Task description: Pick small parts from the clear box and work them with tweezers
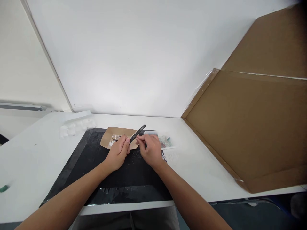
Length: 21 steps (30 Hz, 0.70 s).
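My left hand (119, 152) is closed around a slim black stick-like object (138, 133) with a rounded end and a pale edge; its exact kind is unclear. The object slants up to the right. Close beside it, my right hand (151, 149) is pinched with thumb and fingertips together; whatever they may hold is too small to make out. Behind both hands lies a brown paper tray (107, 134) with small white pieces (112, 140) and a few dark bits in it. A black mat (96, 172) is under the hands.
Right of my right hand sits a clear plastic container (168, 142) with small mixed items. A white moulded tray (76, 126) stands at the back left. A small green object (3, 188) lies far left. Cardboard panels (251, 127) rise on the right; a white wall (134, 64) stands behind.
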Each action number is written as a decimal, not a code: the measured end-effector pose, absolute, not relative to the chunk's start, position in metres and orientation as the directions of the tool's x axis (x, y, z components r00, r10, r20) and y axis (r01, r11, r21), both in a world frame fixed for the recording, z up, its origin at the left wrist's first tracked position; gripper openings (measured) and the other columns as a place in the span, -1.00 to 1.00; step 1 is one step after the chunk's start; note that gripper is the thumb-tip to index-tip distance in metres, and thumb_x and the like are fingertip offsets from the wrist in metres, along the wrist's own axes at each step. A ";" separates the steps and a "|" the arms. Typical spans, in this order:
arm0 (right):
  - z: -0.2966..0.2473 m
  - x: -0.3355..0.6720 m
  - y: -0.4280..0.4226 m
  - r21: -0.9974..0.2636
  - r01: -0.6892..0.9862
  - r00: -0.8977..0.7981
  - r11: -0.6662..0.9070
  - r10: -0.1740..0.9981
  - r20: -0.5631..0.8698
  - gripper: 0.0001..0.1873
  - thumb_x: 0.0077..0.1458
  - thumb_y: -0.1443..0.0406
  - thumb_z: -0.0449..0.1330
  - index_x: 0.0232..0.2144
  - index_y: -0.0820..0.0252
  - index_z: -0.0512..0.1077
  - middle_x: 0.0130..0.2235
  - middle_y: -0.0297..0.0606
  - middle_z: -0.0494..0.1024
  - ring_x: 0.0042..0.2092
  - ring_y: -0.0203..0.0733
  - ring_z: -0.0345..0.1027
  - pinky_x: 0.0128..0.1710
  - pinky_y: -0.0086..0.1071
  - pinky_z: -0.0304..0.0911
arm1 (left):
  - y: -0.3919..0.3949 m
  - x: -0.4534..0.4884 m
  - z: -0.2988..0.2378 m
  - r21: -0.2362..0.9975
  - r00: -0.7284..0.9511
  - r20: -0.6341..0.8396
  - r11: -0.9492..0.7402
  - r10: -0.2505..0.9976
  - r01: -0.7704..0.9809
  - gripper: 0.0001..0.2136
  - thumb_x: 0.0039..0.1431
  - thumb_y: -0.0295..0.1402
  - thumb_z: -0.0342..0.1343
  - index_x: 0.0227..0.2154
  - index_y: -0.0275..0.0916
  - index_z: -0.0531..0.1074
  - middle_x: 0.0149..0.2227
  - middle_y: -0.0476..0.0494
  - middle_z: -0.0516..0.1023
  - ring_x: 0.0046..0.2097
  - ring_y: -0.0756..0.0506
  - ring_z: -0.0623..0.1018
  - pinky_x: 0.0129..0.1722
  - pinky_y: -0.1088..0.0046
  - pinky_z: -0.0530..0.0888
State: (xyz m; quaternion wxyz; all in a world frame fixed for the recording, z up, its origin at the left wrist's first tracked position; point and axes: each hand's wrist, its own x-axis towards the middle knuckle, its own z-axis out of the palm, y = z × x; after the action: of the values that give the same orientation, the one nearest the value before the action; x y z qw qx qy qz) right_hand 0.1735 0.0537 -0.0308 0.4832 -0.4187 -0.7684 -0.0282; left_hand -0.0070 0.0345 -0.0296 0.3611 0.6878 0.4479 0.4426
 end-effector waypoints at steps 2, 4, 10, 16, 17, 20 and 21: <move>-0.031 0.173 0.052 -0.344 0.666 -0.225 0.661 0.619 0.753 -0.82 0.40 0.28 0.13 -0.28 0.12 0.48 -0.35 -0.33 0.69 -0.37 -0.24 0.52 -0.11 -0.29 0.22 | 0.035 -0.007 -0.030 0.893 0.205 0.287 -0.339 0.936 0.297 -0.62 0.50 -0.07 -0.20 -0.44 -0.12 0.16 -0.57 0.09 0.27 -0.58 -0.02 0.25 -0.56 0.42 0.22; -0.030 0.173 0.052 -0.342 0.675 -0.223 0.654 0.622 0.750 -0.82 0.41 0.27 0.13 -0.26 0.12 0.49 -0.34 -0.32 0.70 -0.37 -0.24 0.53 -0.11 -0.29 0.22 | 0.035 -0.008 -0.030 0.892 0.206 0.288 -0.340 0.935 0.297 -0.62 0.51 -0.07 -0.20 -0.44 -0.13 0.17 -0.57 0.10 0.27 -0.59 -0.01 0.25 -0.56 0.43 0.22; -0.031 0.175 0.053 -0.375 0.650 -0.198 0.661 0.624 0.756 -0.86 0.40 0.27 0.15 -0.22 0.12 0.49 -0.37 -0.36 0.69 -0.35 -0.23 0.54 -0.09 -0.28 0.23 | 0.035 -0.008 -0.031 0.889 0.218 0.288 -0.345 0.932 0.301 -0.62 0.51 -0.07 -0.20 -0.42 -0.13 0.17 -0.56 0.11 0.27 -0.60 0.01 0.23 -0.57 0.45 0.22; -0.033 0.175 0.052 -0.371 0.621 -0.259 0.690 0.628 0.733 -0.84 0.40 0.25 0.15 -0.21 0.13 0.52 -0.33 -0.32 0.70 -0.34 -0.23 0.54 -0.10 -0.28 0.25 | 0.034 -0.008 -0.029 0.880 0.225 0.299 -0.359 0.928 0.312 -0.62 0.52 -0.07 -0.20 -0.42 -0.13 0.18 -0.58 0.12 0.26 -0.60 0.00 0.24 -0.56 0.44 0.22; -0.033 0.176 0.052 -0.385 0.619 -0.249 0.684 0.636 0.730 -0.84 0.40 0.25 0.15 -0.21 0.12 0.52 -0.34 -0.32 0.70 -0.35 -0.22 0.53 -0.10 -0.28 0.25 | 0.034 -0.008 -0.029 0.877 0.226 0.301 -0.362 0.926 0.316 -0.62 0.52 -0.07 -0.20 -0.42 -0.13 0.19 -0.58 0.12 0.26 -0.60 0.00 0.25 -0.56 0.44 0.23; -0.031 0.180 0.052 -0.426 0.570 -0.246 0.703 0.641 0.727 -0.86 0.38 0.25 0.17 -0.19 0.11 0.53 -0.37 -0.32 0.68 -0.37 -0.21 0.50 -0.13 -0.27 0.29 | 0.034 -0.008 -0.029 0.867 0.232 0.313 -0.377 0.921 0.327 -0.62 0.52 -0.09 -0.19 -0.43 -0.14 0.21 -0.57 0.10 0.28 -0.58 0.00 0.26 -0.54 0.43 0.24; -0.031 0.182 0.051 -0.444 0.534 -0.251 0.719 0.637 0.729 -0.87 0.36 0.25 0.18 -0.19 0.10 0.53 -0.39 -0.32 0.67 -0.39 -0.21 0.48 -0.16 -0.27 0.31 | 0.034 -0.008 -0.029 0.863 0.232 0.318 -0.382 0.919 0.330 -0.62 0.51 -0.09 -0.18 -0.43 -0.14 0.21 -0.57 0.09 0.29 -0.57 0.00 0.27 -0.54 0.43 0.24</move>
State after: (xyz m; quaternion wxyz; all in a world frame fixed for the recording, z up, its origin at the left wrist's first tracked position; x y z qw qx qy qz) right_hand 0.1821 0.0506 -0.0306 0.4867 -0.3709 -0.7892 0.0527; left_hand -0.0082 0.0340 -0.0285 0.3384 0.7083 0.4408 0.4354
